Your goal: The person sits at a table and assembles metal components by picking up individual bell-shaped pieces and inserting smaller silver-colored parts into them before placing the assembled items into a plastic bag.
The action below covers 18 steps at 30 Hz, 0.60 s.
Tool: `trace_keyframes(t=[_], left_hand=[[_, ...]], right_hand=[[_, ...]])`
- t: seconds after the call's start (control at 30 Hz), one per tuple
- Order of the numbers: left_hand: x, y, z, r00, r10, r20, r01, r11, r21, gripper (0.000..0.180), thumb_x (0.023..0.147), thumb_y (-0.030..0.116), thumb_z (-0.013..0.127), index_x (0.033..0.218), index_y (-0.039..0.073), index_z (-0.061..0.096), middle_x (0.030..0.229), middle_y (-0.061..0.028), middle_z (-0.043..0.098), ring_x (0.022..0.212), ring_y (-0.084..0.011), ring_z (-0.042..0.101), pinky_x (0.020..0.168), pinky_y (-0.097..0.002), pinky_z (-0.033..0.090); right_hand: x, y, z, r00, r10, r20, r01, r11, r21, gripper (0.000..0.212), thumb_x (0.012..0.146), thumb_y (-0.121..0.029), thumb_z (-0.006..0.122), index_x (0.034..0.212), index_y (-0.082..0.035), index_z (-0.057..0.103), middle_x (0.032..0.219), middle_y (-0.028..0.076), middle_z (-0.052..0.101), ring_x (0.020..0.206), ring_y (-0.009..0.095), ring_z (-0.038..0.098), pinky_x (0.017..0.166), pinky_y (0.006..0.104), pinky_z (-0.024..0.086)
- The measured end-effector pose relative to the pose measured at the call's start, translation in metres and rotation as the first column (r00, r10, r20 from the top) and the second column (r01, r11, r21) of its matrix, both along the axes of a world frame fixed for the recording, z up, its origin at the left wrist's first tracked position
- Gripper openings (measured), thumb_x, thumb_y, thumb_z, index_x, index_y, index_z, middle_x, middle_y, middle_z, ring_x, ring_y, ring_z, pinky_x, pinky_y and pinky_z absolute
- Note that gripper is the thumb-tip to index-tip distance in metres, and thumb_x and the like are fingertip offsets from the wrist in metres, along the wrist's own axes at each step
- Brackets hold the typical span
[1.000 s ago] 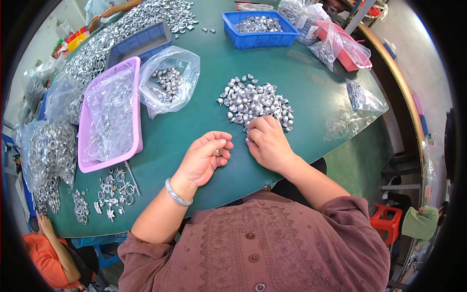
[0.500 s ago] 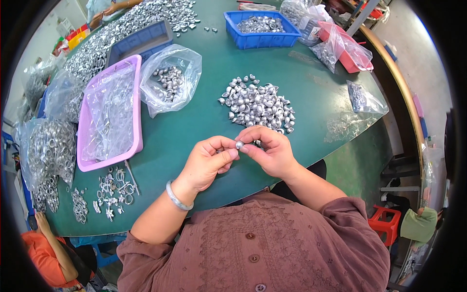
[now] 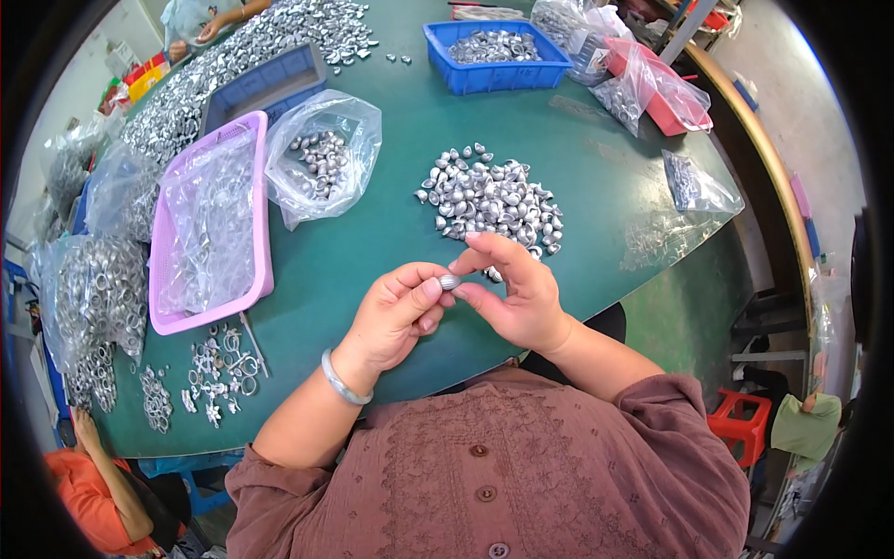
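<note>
My left hand pinches a small silver ribbed, shell-like metal piece between thumb and forefinger, its grooved side showing. My right hand is close against the piece's right end, thumb just below and fingertip just above, with a gap between them. Another ribbed piece shows in the gap behind the right thumb; whether it lies on the table or in the hand I cannot tell. Just beyond my hands, a heap of similar silver pieces lies on the green table.
A clear bag of silver pieces and a pink basket of plastic bags stand left. Ring-like parts lie nearer. Farther off are a blue tray, a red tray and a large metal heap. People sit at the left.
The piece has turned so its ribbed side shows, and it sits slightly further left. My right fingertips have spread apart around it, while the left hand keeps its pinch.
</note>
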State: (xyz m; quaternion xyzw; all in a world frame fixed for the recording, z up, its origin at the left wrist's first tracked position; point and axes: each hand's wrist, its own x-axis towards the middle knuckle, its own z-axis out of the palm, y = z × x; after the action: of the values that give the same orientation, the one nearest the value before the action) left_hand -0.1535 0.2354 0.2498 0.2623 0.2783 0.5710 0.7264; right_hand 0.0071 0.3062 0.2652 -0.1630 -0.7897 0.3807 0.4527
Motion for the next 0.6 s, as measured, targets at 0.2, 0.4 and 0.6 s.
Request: trace_keyframes(t=[0.2,0.4,0.6], left_hand=[[-0.005,0.002,-0.004,0.975,-0.134,0.177,0.123,0.990,0.070,0.015,0.088,0.017,0.050,0.099,0.007,0.051,0.084,-0.0009,0.053,0.056,-0.0055,0.039,0.049,-0.0171,0.030],[-0.008,0.004,-0.004,0.950,-0.206,0.233,0.178,0.975,0.135,0.014,0.087,0.017,0.051,0.098,0.007,0.049,0.090,-0.0028,0.051,0.057,-0.0052,0.038,0.049,-0.0169,0.029],[-0.007,0.005,-0.001,0.962,-0.204,0.182,0.182,0.975,0.129,0.010,0.088,0.015,0.050,0.094,0.008,0.049,0.090,-0.0057,0.046,0.056,-0.0053,0.037,0.047,-0.0163,0.029]], right_hand=[[0.001,-0.001,0.004,0.998,-0.007,0.067,0.010,0.999,-0.046,0.031,0.069,0.003,0.066,0.097,-0.001,0.055,0.084,0.008,0.058,0.075,0.018,0.060,0.066,0.0268,0.048],[0.004,0.002,0.006,0.995,-0.005,0.099,0.009,0.999,-0.039,0.025,0.070,0.001,0.065,0.093,-0.002,0.057,0.085,0.009,0.059,0.076,0.019,0.060,0.065,0.0277,0.048],[0.017,0.018,0.001,0.952,-0.178,0.248,0.153,0.981,0.118,0.019,0.071,0.002,0.059,0.089,-0.003,0.057,0.085,0.009,0.058,0.078,0.026,0.056,0.067,0.0327,0.046]])
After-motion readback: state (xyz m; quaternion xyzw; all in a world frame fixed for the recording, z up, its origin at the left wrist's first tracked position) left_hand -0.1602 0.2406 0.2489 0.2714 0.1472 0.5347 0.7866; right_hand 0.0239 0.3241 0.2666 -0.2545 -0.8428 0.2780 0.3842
